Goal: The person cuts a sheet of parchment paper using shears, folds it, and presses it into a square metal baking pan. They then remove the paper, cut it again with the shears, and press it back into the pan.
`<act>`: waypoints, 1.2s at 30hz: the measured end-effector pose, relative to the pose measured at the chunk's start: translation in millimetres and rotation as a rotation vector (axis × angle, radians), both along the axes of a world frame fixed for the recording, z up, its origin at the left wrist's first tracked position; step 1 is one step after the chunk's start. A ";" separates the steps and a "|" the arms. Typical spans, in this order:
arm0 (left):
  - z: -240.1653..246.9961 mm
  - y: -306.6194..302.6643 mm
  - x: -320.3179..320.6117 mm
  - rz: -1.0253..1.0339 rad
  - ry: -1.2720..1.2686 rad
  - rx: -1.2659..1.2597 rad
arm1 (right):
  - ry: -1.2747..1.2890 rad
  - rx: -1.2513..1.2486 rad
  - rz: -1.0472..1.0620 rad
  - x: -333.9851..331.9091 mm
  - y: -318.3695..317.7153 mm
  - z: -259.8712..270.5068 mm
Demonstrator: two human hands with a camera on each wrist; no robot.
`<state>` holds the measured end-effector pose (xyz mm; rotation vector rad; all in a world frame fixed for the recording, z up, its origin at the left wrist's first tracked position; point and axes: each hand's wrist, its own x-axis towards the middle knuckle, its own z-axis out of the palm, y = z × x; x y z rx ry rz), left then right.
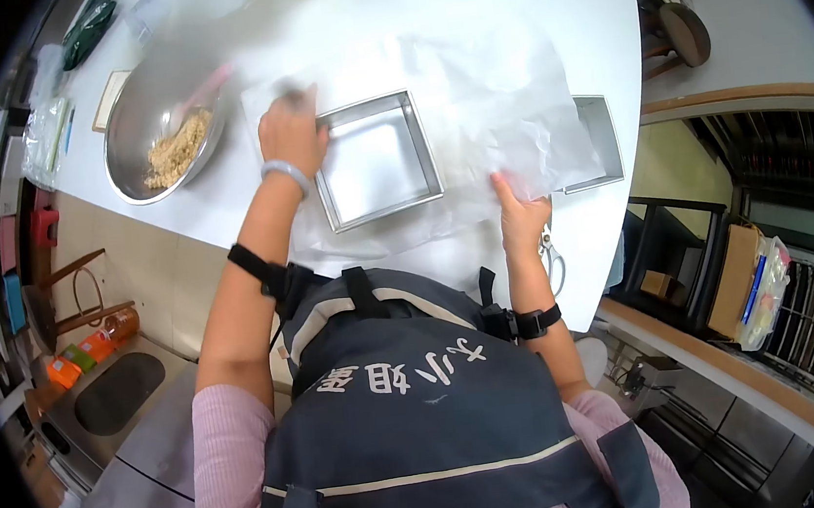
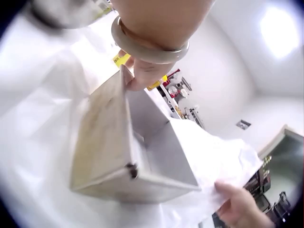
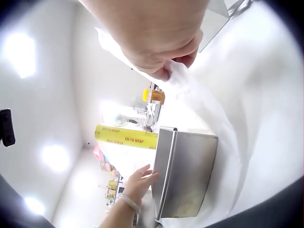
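Observation:
A square metal baking tin (image 1: 377,164) sits on a large sheet of thin white paper (image 1: 500,98) spread over the table. At the tin's left side, my left hand (image 1: 293,138) grips the rim; the left wrist view has its fingertips on the wall's top edge. My right hand (image 1: 524,221) pinches the near right edge of the paper between thumb and fingers. In the right wrist view the paper bunches and lifts where that hand (image 3: 164,57) holds it. Partly covered by the sheet, a second metal tin (image 1: 602,137) stands to the right.
A steel bowl (image 1: 115,150) with crumbly tan mixture (image 1: 180,150) and a pink-handled utensil (image 1: 205,87) stands at the left. Scissors (image 1: 554,264) lie near the right hand. Beyond the tin is a yellow wrap box (image 3: 128,137). The white table (image 1: 586,281) ends close to the apron.

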<state>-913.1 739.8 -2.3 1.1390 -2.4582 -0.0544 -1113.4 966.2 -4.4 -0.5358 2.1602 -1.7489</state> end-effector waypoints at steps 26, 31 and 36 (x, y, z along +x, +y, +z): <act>-39.4 -147.6 -143.5 0.341 0.204 0.633 | -0.582 -0.174 -0.402 -10.7 13.5 -11.3; -26.0 -40.4 -166.8 -0.056 0.407 0.131 | -0.649 -0.298 -0.418 -5.3 -3.0 4.0; 53.4 130.2 -132.0 -0.787 0.201 0.534 | -0.506 -0.192 -0.258 3.7 -5.8 21.1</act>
